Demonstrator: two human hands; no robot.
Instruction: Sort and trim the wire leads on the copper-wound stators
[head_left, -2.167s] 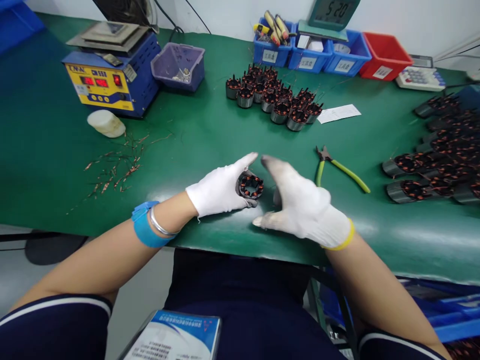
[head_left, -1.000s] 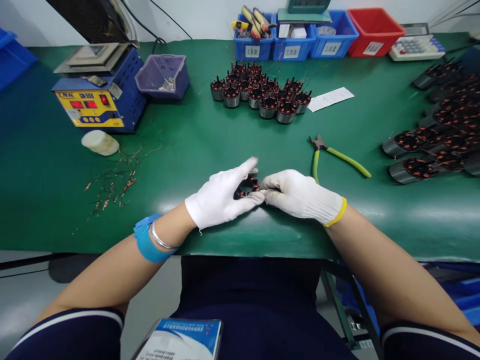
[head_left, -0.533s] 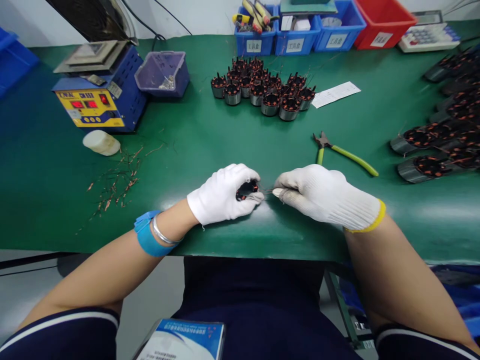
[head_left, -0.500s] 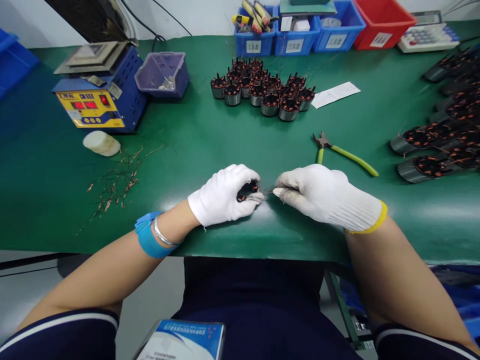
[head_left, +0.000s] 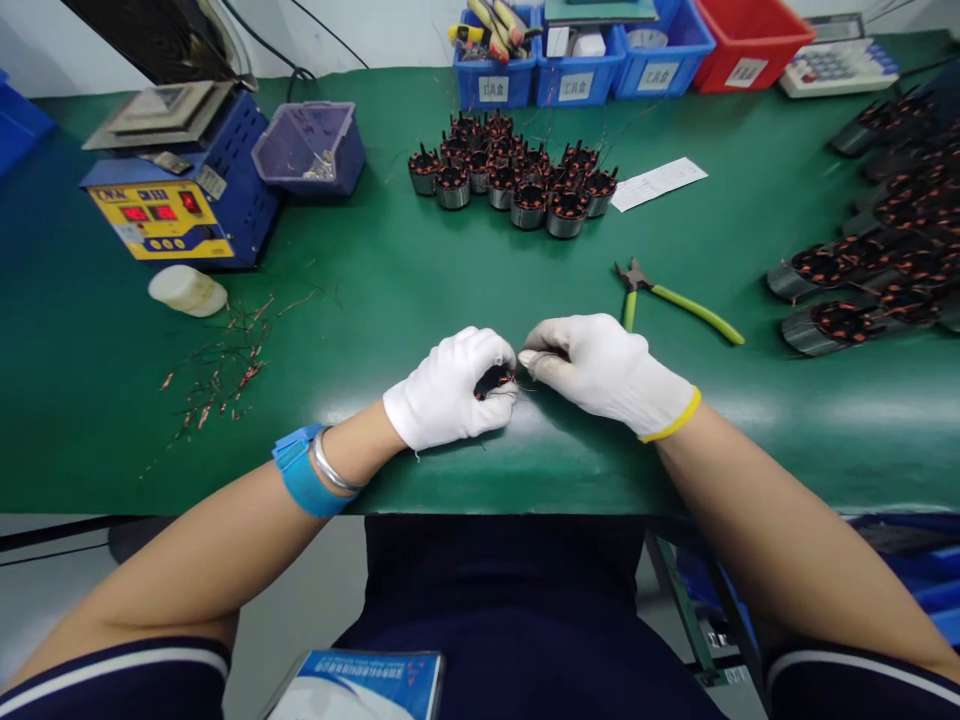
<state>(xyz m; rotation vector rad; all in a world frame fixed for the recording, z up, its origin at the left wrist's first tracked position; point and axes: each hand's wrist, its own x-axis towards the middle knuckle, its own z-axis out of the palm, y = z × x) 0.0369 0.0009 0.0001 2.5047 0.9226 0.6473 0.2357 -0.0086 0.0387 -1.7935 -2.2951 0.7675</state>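
Note:
Both of my hands wear white gloves and meet near the front edge of the green table [head_left: 420, 290]. My left hand [head_left: 448, 390] is curled round a small motor stator [head_left: 496, 380] with copper windings, mostly hidden by its fingers. My right hand [head_left: 600, 365] is closed in a pinch right beside the stator, its fingertips on thin wire ends that are too fine to see clearly. Green-handled cutters [head_left: 667, 300] lie just beyond my right hand.
A cluster of several stators [head_left: 510, 175] stands at mid table, rows of more stators [head_left: 862, 270] lie at the right. A blue and yellow soldering unit [head_left: 172, 190], a purple bin [head_left: 309, 148], a white block [head_left: 186, 290] and copper wire scraps [head_left: 217, 365] are at the left. Blue bins [head_left: 577, 60] and a red bin [head_left: 750, 45] line the back.
My left fingers have curled shut round the stator. My right hand went from open to a pinch, drew away to the right, then came back against the stator.

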